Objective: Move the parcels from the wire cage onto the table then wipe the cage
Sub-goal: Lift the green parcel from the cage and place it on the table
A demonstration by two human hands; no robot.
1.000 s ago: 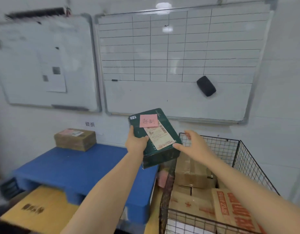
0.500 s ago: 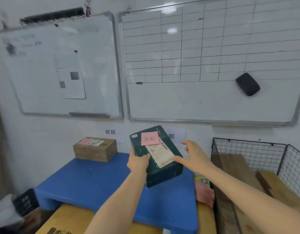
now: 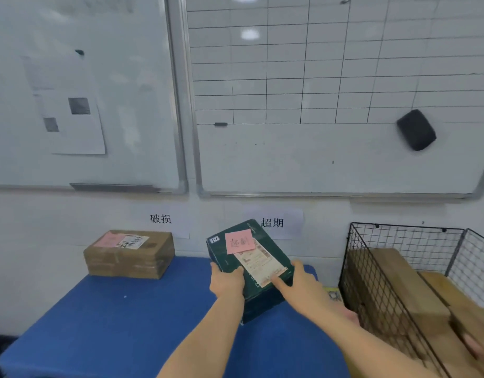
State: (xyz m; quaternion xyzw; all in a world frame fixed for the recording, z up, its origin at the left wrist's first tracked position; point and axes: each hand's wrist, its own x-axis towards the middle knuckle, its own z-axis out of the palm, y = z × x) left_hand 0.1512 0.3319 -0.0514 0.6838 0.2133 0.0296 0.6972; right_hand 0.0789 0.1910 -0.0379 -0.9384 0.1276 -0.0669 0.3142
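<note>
A dark green parcel point(image 3: 262, 296) with a pink note and a shipping label is over the right part of the blue table point(image 3: 126, 323). My left hand point(image 3: 225, 281) grips its near left edge, thumb on top. My right hand point(image 3: 298, 282) holds the near right corner, with the forefinger lying on the label. Whether the parcel rests on the table I cannot tell. The black wire cage point(image 3: 371, 268) stands at the right and holds several brown cardboard parcels point(image 3: 393, 285).
A brown parcel point(image 3: 129, 255) with a pink note sits at the table's back left. Two whiteboards hang on the wall behind; a black eraser point(image 3: 415, 129) sticks to the right one. Paper signs mark the wall above the table.
The green parcel has moved left and down from above the cage to low over the blue table. My view has come closer to the table.
</note>
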